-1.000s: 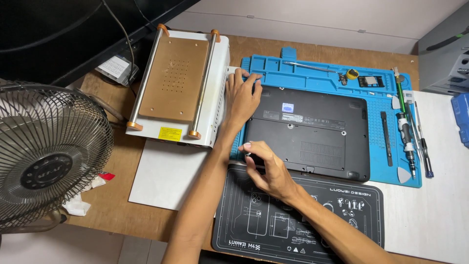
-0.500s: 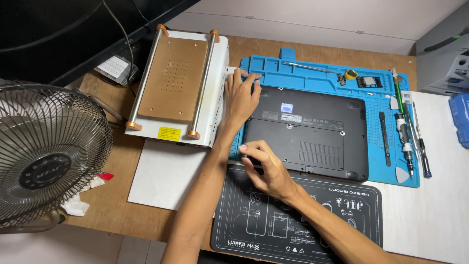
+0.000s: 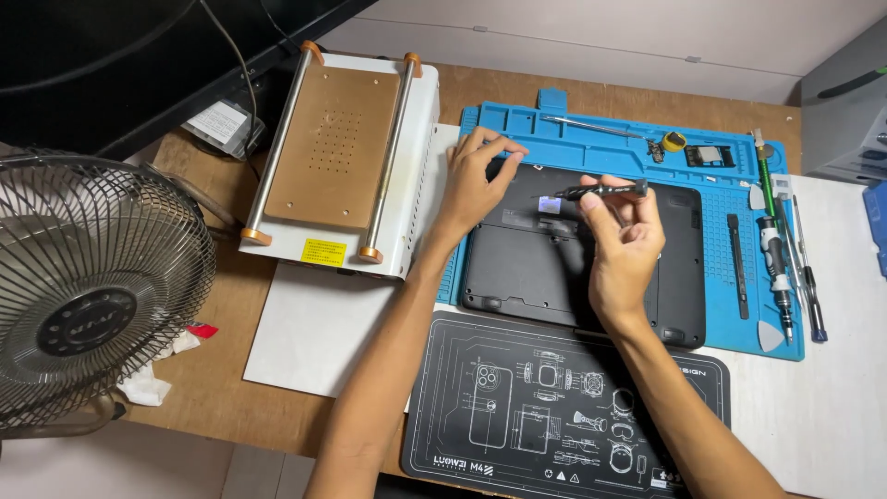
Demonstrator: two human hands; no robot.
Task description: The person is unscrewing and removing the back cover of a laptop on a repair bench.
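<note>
A dark laptop (image 3: 517,268) lies bottom side up on a blue repair mat (image 3: 610,148). My left hand (image 3: 471,189) rests at its far left corner, thumb and forefinger tips drawn together; whether they pinch anything small is not visible. Above the middle of the laptop, my right hand (image 3: 624,254) holds a thin black screwdriver (image 3: 601,191) level, its tip pointing left.
A white heating-plate machine (image 3: 337,157) stands left of the mat, with a table fan (image 3: 88,296) at the far left. A black printed mat (image 3: 554,407) lies in front. Several screwdrivers and picks (image 3: 776,249) line the blue mat's right side; tweezers (image 3: 591,125) lie at its back.
My right hand has risen from the laptop's near left edge to above its middle, carrying the screwdriver now held level. The left hand's fingers have curled at the far corner.
</note>
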